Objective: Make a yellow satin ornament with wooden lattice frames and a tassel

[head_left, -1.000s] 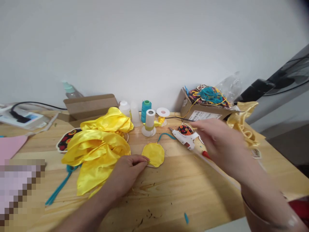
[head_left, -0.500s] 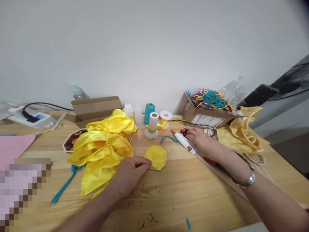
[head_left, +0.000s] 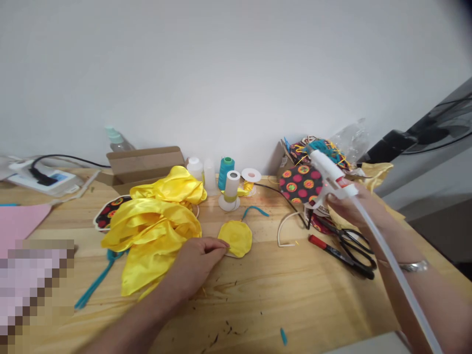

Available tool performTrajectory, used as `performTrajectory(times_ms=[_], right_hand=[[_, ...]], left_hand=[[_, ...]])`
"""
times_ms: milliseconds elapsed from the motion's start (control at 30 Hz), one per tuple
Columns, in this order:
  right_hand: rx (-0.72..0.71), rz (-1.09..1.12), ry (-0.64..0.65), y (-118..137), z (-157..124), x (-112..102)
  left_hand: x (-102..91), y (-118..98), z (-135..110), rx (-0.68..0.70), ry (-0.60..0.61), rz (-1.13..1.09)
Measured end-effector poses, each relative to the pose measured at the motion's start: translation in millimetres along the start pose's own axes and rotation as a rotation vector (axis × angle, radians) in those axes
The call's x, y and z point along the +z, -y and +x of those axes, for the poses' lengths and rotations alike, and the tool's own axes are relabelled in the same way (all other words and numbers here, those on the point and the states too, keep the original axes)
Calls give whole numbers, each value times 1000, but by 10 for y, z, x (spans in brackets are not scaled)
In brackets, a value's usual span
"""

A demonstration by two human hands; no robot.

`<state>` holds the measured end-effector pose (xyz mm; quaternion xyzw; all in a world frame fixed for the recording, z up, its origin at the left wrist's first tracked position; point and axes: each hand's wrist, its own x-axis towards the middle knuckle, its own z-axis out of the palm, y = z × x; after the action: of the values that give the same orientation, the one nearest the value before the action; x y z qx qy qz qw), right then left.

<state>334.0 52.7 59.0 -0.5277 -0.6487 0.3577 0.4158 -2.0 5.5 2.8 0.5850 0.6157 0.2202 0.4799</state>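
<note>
My left hand [head_left: 202, 260] pinches the lower left edge of a round yellow fabric patch [head_left: 236, 239] lying flat on the wooden table, its fingers closed. A short teal ribbon [head_left: 255, 210] lies at the patch's top. On the right, my right hand [head_left: 348, 204] is wrapped round a white hot glue gun [head_left: 328, 164], raised off the table with its nozzle towards the back. A long clear glue stick [head_left: 394, 270] trails from the gun's rear. Just beside the gun is a dark patterned round piece [head_left: 299, 184]; whether my right fingers touch it, I cannot tell.
Bunched yellow satin [head_left: 155, 226] lies left of my left hand. Black scissors [head_left: 356, 246] and a red-capped marker [head_left: 332, 251] lie under my right forearm. Thread spools [head_left: 231, 189], bottles [head_left: 195, 167] and a cardboard box [head_left: 147, 164] stand along the wall. A black cable [head_left: 283, 194] crosses at right.
My right hand has picked up the glue gun and lifted it to the right, uncovering the scissors and marker. The patterned round piece shows more fully. My left hand stays at the yellow patch.
</note>
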Motion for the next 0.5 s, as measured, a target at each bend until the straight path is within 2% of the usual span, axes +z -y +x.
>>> performTrajectory(times_ms=[100, 167, 400, 500], right_hand=[[-80, 165, -99, -37, 48, 113], [-79, 289, -155, -18, 73, 193], [106, 581, -278, 92, 86, 321], [167, 607, -298, 102, 96, 342]], left_hand=[[-2, 0, 2, 16, 1, 3], [-3, 3, 5, 25, 1, 1], [-12, -2, -2, 12, -19, 2], [-10, -7, -3, 14, -16, 3]])
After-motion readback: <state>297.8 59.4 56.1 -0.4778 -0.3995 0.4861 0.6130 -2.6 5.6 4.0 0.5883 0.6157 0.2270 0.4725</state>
